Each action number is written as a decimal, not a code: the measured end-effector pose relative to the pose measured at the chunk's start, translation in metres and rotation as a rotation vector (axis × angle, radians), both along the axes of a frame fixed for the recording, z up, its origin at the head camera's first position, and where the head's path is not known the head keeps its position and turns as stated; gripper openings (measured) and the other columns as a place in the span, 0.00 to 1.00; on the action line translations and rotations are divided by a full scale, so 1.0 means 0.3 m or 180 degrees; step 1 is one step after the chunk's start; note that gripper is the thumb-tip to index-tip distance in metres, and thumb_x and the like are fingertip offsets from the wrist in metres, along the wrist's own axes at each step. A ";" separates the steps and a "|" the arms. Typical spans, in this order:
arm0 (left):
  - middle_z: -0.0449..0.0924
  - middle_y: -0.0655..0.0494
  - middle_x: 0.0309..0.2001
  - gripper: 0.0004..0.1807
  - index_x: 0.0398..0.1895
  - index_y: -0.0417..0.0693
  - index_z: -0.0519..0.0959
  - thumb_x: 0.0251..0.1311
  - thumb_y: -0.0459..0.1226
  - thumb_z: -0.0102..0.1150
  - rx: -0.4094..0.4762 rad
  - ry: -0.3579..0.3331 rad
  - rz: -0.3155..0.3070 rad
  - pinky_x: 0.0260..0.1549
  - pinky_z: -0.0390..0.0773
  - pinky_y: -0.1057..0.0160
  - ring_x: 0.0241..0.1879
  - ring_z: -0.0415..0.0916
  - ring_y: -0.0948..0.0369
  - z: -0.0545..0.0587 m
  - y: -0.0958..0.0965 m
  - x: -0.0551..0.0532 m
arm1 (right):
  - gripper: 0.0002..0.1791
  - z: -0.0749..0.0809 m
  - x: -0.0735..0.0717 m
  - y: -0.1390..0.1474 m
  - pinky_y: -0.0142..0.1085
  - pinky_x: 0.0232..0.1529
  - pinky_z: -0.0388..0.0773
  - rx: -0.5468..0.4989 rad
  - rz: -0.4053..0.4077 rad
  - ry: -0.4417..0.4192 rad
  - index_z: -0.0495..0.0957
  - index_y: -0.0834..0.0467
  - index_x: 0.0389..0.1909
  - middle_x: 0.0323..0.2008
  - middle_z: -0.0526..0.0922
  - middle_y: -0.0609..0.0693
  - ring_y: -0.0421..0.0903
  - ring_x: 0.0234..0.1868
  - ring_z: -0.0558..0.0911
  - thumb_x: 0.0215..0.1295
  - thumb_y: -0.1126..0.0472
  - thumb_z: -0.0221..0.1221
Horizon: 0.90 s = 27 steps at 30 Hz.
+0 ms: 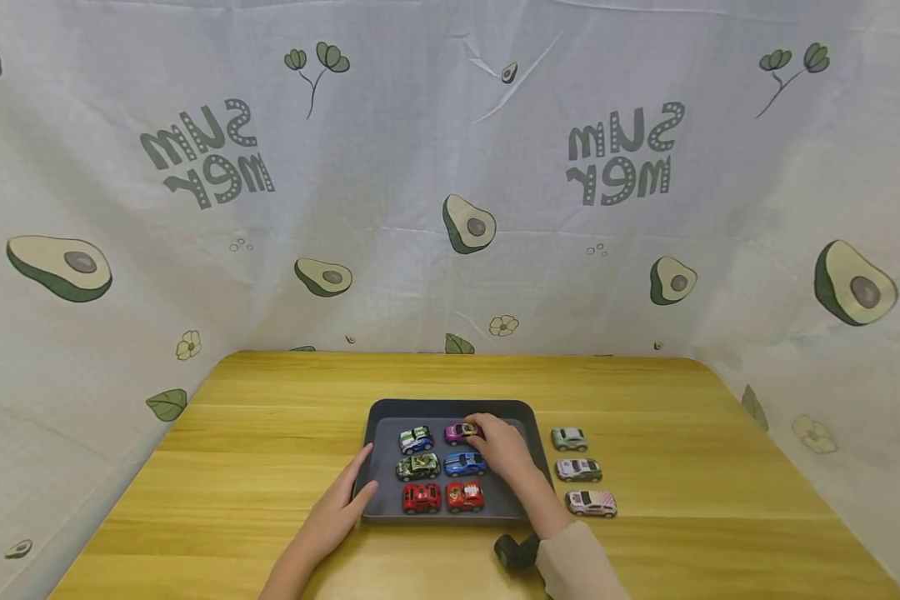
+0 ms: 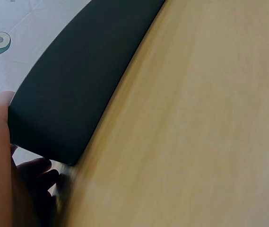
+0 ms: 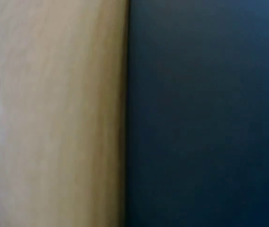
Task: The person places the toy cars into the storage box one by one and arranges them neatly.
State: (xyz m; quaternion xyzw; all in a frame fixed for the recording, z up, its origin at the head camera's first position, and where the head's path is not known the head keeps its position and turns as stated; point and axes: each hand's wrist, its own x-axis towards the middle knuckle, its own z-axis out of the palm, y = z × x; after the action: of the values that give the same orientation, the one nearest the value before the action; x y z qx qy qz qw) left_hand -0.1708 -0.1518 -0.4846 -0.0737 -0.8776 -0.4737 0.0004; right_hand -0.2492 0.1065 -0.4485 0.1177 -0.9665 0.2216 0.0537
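Observation:
A dark tray (image 1: 495, 508) holds toy cars in two columns. With thumb and fingers at a purple and yellow toy car (image 1: 459, 432), my right hand (image 1: 501, 446) pinches it at the back of the right column. Below that car sit a blue one (image 1: 465, 464) and a red one (image 1: 465, 497). The left column has a white-blue-green car (image 1: 416, 439), a camouflage car (image 1: 418, 467) and another red car (image 1: 422, 498). My left hand (image 1: 337, 508) grips the tray's left side, its thumb over the rim. The left wrist view shows the tray wall (image 2: 73, 80) beside that hand.
Right of the tray, a pale green car (image 1: 568, 439), a white and dark car (image 1: 578, 470) and a white and pink car (image 1: 592, 503) stand in a column on the wooden table (image 1: 270, 433). A patterned white cloth (image 1: 390, 150) hangs behind and at both sides.

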 end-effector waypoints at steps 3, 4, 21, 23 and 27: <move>0.54 0.48 0.69 0.32 0.70 0.60 0.53 0.63 0.52 0.45 0.0026 -0.0016 -0.0003 0.63 0.56 0.43 0.68 0.53 0.47 0.002 0.002 0.002 | 0.15 -0.004 -0.002 0.002 0.49 0.49 0.74 0.0008 0.0022 -0.0006 0.77 0.56 0.48 0.46 0.81 0.53 0.51 0.47 0.80 0.58 0.60 0.59; 0.54 0.48 0.69 0.32 0.70 0.60 0.53 0.63 0.52 0.45 0.0032 -0.0022 -0.0007 0.63 0.56 0.42 0.68 0.53 0.47 0.002 0.002 0.001 | 0.16 -0.005 -0.003 0.003 0.49 0.49 0.74 0.0014 0.0033 -0.0011 0.77 0.56 0.48 0.47 0.81 0.53 0.51 0.47 0.80 0.58 0.60 0.59; 0.54 0.49 0.69 0.32 0.70 0.60 0.52 0.64 0.52 0.45 0.0017 -0.0055 -0.0018 0.63 0.56 0.43 0.68 0.52 0.48 0.006 0.003 -0.001 | 0.19 0.039 0.027 0.027 0.53 0.56 0.68 0.0013 -0.0119 0.0147 0.75 0.54 0.53 0.54 0.77 0.54 0.54 0.56 0.75 0.59 0.59 0.59; 0.54 0.49 0.69 0.32 0.70 0.60 0.52 0.64 0.52 0.45 0.0011 -0.0057 -0.0014 0.63 0.56 0.43 0.68 0.52 0.48 0.007 0.003 0.000 | 0.19 0.046 0.034 0.034 0.53 0.56 0.68 -0.0015 -0.0141 0.0154 0.76 0.54 0.52 0.53 0.77 0.54 0.54 0.56 0.74 0.59 0.58 0.58; 0.53 0.47 0.69 0.32 0.70 0.60 0.52 0.64 0.52 0.44 -0.0016 -0.0044 -0.0033 0.63 0.56 0.42 0.68 0.52 0.47 0.006 0.001 0.000 | 0.17 0.056 0.048 0.051 0.53 0.55 0.69 -0.0131 -0.0187 0.0218 0.77 0.53 0.51 0.52 0.78 0.54 0.55 0.55 0.75 0.60 0.56 0.58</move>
State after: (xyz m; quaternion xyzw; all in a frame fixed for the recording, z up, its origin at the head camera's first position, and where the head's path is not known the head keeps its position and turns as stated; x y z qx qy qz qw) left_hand -0.1709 -0.1513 -0.4828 -0.0749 -0.8784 -0.4719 -0.0083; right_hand -0.2349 0.1218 -0.4317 0.0956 -0.9624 0.2356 0.0957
